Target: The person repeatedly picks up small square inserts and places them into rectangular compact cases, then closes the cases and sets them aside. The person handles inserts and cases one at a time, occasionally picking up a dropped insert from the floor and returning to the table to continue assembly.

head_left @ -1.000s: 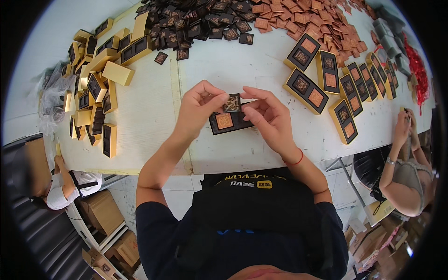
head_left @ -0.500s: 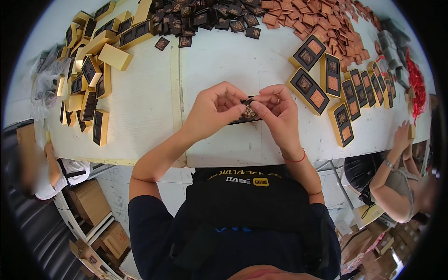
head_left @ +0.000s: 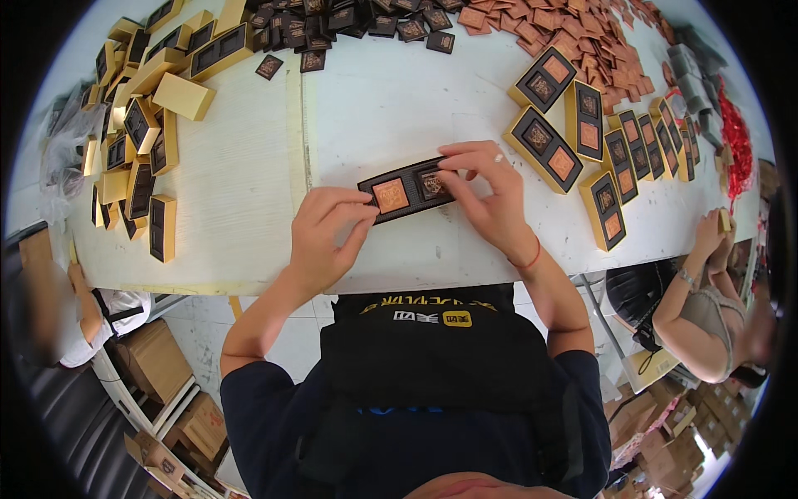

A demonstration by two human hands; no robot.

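Note:
A shallow two-compartment box (head_left: 405, 210) with a black insert lies slightly slanted in front of me. A copper-coloured square piece (head_left: 390, 195) sits in its left compartment. In the right one is a dark square piece (head_left: 432, 185), partly covered by a thumb. My left hand (head_left: 326, 237) pinches the box's left end between thumb and fingers. My right hand (head_left: 489, 193) grips the right end, fingers over the far edge and thumb by the dark piece. A ring and a red wrist string show on it.
Gold boxes (head_left: 184, 96) with black inserts heap at the left. Dark squares (head_left: 312, 61) and copper squares (head_left: 573, 37) pile at the far side. Several filled boxes (head_left: 544, 148) stand at the right. Co-workers sit at both sides; one hand (head_left: 708, 233) is at the table's right edge.
My hands have moved apart: the left went down and left, the right spread outward. The box, mostly covered before, now shows both its squares.

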